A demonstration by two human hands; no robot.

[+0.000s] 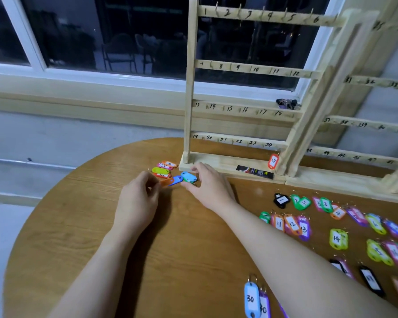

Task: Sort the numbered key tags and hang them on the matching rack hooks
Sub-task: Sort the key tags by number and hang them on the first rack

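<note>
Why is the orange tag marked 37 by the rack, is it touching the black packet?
Apart. The head view shows the 37 tag hanging near the rack post, with bare wood base between it and the packet.

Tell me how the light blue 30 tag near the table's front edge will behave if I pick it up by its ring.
The light blue 30 tag looks like flat, thin plastic, so probably light and stiff. On its metal ring it would likely swing. It overlaps a purple tag, which might shift too.

Bare bench on the near left gives free passage. Rack base w/ black packet blocks the far side; sorted tags crowd the right, small tag pile just beside the base.
</note>
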